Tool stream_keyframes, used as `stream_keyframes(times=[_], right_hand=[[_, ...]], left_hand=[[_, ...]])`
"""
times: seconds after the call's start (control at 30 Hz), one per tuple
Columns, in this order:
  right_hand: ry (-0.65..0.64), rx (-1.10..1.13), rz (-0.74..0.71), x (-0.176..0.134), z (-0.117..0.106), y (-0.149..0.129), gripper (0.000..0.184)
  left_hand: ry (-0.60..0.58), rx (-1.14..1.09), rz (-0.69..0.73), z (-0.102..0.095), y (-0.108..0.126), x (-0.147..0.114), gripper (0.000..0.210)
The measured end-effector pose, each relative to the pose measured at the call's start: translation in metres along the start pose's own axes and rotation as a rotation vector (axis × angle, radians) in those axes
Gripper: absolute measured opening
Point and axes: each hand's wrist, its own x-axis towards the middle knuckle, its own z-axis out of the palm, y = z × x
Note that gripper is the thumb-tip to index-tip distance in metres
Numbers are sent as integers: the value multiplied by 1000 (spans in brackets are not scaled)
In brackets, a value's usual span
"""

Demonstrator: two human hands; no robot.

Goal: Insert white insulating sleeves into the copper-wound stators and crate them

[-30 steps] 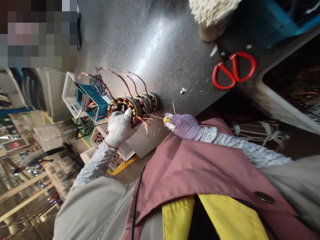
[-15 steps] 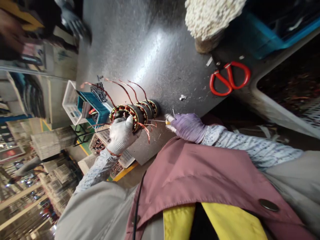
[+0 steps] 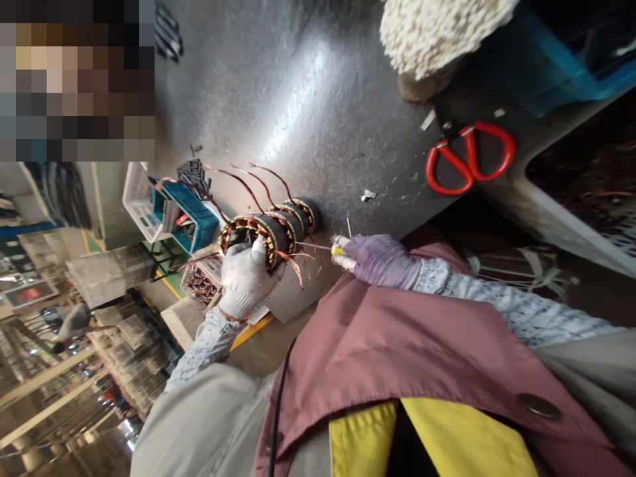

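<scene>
Wire-wound rings (image 3: pixel 284 232) lie on their sides in a close row at the near edge of the bench (image 3: pixel 342 146), and I watch both hands through the head camera. The right hand (image 3: pixel 372 258), gloved in purple, is closed around a yellow-handled tool (image 3: pixel 338 250) whose thin shaft points at the row; a slip there, I judge, could nick a winding or jab the other hand. I cannot tell whether its tip touches anything, and a pale thin rod (image 3: pixel 348 227) by the fingertips is too slight for me to identify. The left hand (image 3: pixel 246 275), in white, grasps the nearest ring at its rim, some fingers hidden; should that hold loosen, the ring could roll off the edge. Copper leads (image 3: pixel 293 262) jut out loose beside it, so I would worry about one snagging on the shaft. Further out, red-handled scissors (image 3: pixel 470 159) lie with their blades lost in shadow. Beyond, a blue bin (image 3: pixel 554 86) is cut off, its contents too dark to read. At the far left corner, pixelation hides much, leaving what looks like a co-worker's dark-gloved hand (image 3: pixel 167 33).
</scene>
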Motion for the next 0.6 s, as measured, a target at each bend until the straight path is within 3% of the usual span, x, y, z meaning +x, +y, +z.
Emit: stream_keyframes(times=[0.3, 0.5, 0.6], right_hand=[[-135, -43, 17, 3, -37, -12, 42], [-52, -59, -159, 44, -40, -44, 38], [33, -55, -179, 52, -38, -64, 39]], left_hand=[[-6, -35, -13, 1, 0, 1, 59], [-54, -62, -79, -4, 5, 2, 61], [-64, -64, -144, -7, 9, 3, 61]])
